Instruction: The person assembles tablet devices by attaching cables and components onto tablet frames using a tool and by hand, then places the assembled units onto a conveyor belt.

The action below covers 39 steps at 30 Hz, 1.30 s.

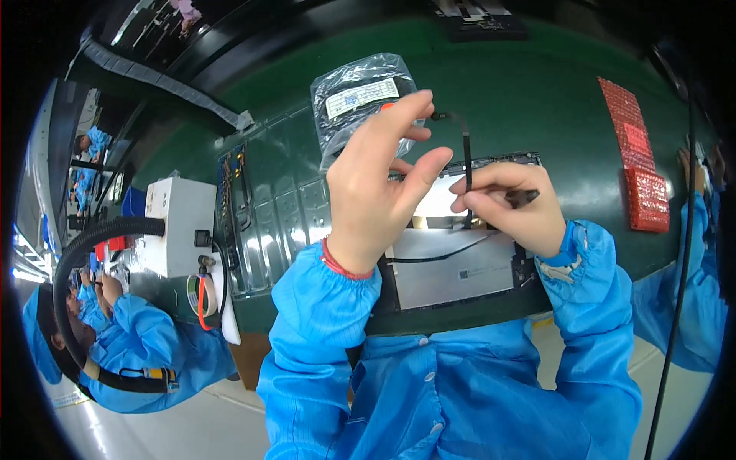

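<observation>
Shiny blue work coat (483, 391) w/ gathered cuffs (594, 244), white front btns (430, 376), red L wristband (343, 268)

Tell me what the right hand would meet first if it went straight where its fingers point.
Going leftward, the right hand would probably meet the left hand first, though the depth between them is unclear.

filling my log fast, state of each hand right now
Left hand: open, thumb and fingers apart.
Right hand: closed, holding a slim dark object.

A slim, straight black strip (468, 156) overlaps a silver-panelled black device (441, 282) lying flat.
</observation>
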Each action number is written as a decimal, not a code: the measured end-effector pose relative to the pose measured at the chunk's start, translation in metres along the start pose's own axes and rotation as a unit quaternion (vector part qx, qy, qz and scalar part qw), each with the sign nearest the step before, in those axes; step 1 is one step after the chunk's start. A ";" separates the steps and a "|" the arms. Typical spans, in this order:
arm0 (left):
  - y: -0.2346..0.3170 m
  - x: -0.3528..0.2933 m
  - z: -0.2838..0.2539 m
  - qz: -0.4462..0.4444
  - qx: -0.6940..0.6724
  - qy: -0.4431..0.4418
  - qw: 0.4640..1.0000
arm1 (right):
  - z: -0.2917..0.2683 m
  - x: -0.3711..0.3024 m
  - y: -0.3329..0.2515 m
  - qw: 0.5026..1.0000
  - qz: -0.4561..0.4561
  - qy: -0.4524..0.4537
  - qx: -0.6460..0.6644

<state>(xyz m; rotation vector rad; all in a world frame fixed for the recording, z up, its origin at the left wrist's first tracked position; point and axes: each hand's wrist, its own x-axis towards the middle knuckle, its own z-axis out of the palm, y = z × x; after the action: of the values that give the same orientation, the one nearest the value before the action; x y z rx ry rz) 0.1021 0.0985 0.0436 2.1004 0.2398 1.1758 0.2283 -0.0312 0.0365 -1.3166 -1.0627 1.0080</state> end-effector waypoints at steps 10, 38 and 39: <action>-0.005 -0.023 0.015 -0.058 -0.077 0.051 0.994 | -0.002 -0.002 0.004 0.990 -0.022 -0.067 -0.125; -0.003 -0.025 0.010 0.041 0.030 -0.063 0.997 | -0.001 -0.003 0.006 0.942 -0.205 0.120 -0.236; -0.002 -0.025 0.010 0.041 0.040 -0.055 0.997 | -0.001 -0.004 0.006 0.940 -0.205 0.120 -0.243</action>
<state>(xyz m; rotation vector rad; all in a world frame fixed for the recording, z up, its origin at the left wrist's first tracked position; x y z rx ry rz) 0.0962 0.0835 0.0222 2.2561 0.1540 1.1096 0.2286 -0.0348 0.0303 -1.4759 -1.3741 0.2665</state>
